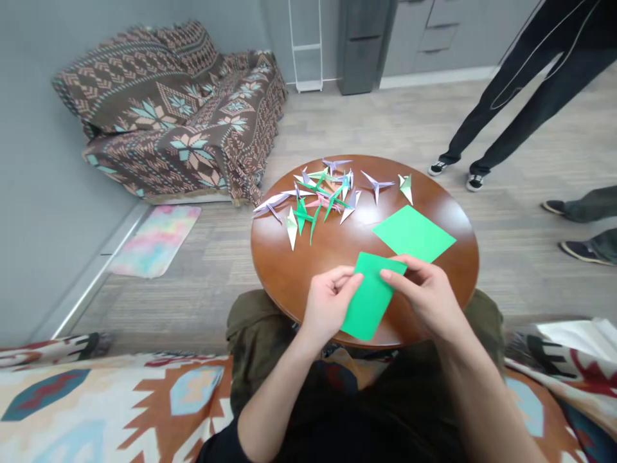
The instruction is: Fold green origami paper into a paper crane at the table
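A green sheet of paper [372, 297], rectangular and seemingly folded over, is held up above the near part of the round wooden table [274, 257]. My left hand [332, 299] pinches its left edge between thumb and fingers. At its upper right corner, my right hand [424, 289] grips it with the thumb on top and the fingers behind. Just beyond lies a second, flat green sheet [414, 233], its near corner partly hidden by my right hand. Folded paper cranes [330, 196] in purple, green, pink and white are heaped at the far left of the table.
A patterned, blanket-covered sofa [193, 122] stands back left, with a pastel mat [157, 241] before it. One person's legs [511, 96] in black trousers are at the upper right. Another pair of feet [585, 251] shows at the right edge. White paper [578, 337] lies beside my seat.
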`<action>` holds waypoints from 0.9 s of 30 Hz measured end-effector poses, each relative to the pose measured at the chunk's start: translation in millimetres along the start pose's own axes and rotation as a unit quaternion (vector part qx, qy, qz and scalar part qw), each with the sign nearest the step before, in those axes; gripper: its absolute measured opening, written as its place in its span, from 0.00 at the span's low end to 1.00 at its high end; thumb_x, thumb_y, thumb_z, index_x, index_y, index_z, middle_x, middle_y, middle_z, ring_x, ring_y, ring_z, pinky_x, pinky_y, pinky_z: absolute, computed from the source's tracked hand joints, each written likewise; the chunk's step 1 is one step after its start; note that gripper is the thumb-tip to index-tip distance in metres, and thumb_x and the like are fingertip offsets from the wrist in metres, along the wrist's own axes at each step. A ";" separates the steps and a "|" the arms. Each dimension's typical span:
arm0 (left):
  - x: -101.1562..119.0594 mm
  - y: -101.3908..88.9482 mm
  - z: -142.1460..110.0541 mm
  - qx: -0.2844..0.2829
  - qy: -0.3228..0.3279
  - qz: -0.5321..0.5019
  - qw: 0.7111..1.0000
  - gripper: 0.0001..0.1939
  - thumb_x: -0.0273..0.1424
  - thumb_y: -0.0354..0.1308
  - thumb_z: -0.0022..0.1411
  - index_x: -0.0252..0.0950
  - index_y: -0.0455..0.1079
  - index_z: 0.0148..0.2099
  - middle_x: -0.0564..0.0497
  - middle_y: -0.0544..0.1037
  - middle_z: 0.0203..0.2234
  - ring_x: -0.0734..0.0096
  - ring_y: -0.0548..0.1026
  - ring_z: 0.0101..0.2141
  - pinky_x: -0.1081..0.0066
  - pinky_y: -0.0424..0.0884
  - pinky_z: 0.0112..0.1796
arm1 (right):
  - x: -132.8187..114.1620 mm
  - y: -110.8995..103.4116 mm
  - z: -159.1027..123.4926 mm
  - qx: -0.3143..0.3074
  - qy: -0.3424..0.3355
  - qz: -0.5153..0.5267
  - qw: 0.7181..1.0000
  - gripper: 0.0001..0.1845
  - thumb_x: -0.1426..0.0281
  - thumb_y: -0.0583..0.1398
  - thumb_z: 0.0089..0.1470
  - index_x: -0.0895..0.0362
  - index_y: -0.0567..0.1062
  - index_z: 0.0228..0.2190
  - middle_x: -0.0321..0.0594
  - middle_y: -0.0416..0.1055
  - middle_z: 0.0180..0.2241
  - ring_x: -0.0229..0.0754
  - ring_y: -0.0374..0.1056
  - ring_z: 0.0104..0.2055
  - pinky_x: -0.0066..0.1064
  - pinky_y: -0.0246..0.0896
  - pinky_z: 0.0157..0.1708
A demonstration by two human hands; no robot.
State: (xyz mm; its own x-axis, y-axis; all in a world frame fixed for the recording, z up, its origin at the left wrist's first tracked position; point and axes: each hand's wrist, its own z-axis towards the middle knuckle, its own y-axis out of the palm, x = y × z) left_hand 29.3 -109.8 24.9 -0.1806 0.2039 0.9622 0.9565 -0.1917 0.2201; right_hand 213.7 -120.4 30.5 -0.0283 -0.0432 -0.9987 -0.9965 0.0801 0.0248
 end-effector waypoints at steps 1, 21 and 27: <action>0.5 0.8 -1.5 0.003 0.001 0.000 1.000 0.17 0.44 0.70 0.60 0.33 0.84 0.40 0.48 0.85 0.26 0.67 0.80 0.26 0.72 0.74 0.30 | 0.2 1.2 -1.7 0.011 0.000 0.009 1.000 0.16 0.54 0.76 0.49 0.53 0.85 0.31 0.38 0.81 0.30 0.43 0.74 0.31 0.32 0.72 0.34; 1.8 2.7 -6.2 0.002 -0.017 -0.019 1.000 0.20 0.47 0.73 0.57 0.34 0.84 0.41 0.47 0.86 0.27 0.62 0.83 0.29 0.68 0.79 0.33 | -6.9 3.1 -2.2 0.059 0.010 -0.027 0.998 0.15 0.56 0.76 0.47 0.54 0.85 0.27 0.38 0.80 0.25 0.41 0.70 0.27 0.32 0.68 0.28; 1.5 2.7 -5.7 0.007 -0.020 -0.022 1.000 0.20 0.47 0.74 0.57 0.34 0.84 0.40 0.48 0.86 0.27 0.62 0.83 0.29 0.69 0.79 0.33 | -8.6 3.1 -2.4 0.053 0.010 -0.035 0.998 0.14 0.57 0.75 0.47 0.54 0.85 0.27 0.37 0.78 0.24 0.40 0.68 0.26 0.31 0.65 0.27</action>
State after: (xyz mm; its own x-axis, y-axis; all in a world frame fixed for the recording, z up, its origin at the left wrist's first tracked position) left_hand 30.3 -115.5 27.9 -0.2136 0.2495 0.9445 0.9508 -0.1688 0.2596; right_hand 210.6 -122.1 39.3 0.0381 -0.0726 -0.9966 -0.9822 0.1807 -0.0507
